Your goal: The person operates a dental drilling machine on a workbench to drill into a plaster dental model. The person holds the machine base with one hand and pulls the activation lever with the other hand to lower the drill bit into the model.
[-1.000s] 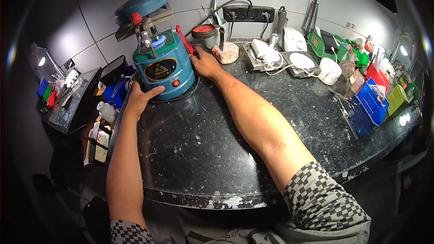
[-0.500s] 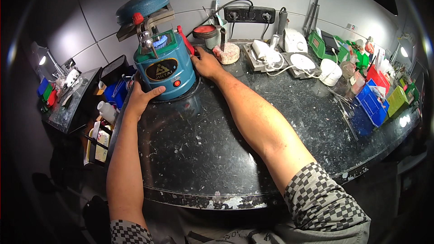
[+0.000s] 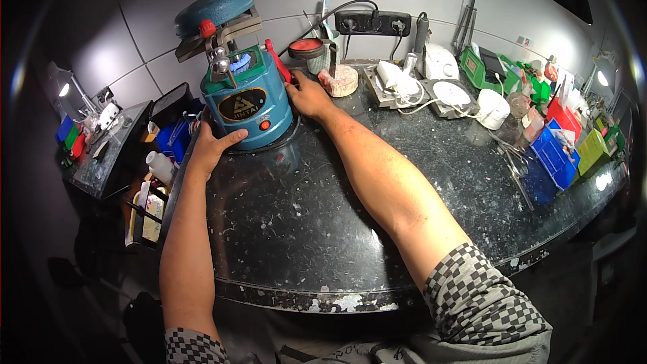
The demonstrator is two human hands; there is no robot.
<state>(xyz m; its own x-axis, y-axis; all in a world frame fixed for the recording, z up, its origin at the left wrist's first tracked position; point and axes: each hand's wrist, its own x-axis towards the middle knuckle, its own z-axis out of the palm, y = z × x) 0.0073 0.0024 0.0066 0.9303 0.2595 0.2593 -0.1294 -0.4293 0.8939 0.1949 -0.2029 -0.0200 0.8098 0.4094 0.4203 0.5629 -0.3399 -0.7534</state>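
Observation:
A blue vacuum forming machine (image 3: pixel 253 104) stands at the far left of the black worktop, with its round blue heater head (image 3: pixel 214 11) raised over a green-rimmed top. A small blue piece (image 3: pixel 240 63) lies on that top. My left hand (image 3: pixel 210 145) grips the machine's left side, thumb across the lower front near the lit red button (image 3: pixel 265 125), the other fingers hidden behind. On the opposite side my right hand (image 3: pixel 310 99) is curled against the casing, below the red lever (image 3: pixel 278 61). Its fingertips are partly hidden.
Right of the machine are a round plaster block (image 3: pixel 339 81), a cup (image 3: pixel 317 61) with a red top, and white devices (image 3: pixel 441 61) with cords. A power strip (image 3: pixel 373 22) hangs on the wall. Green, red and blue bins (image 3: pixel 554 155) and metal tools (image 3: pixel 515 165) line the right side.

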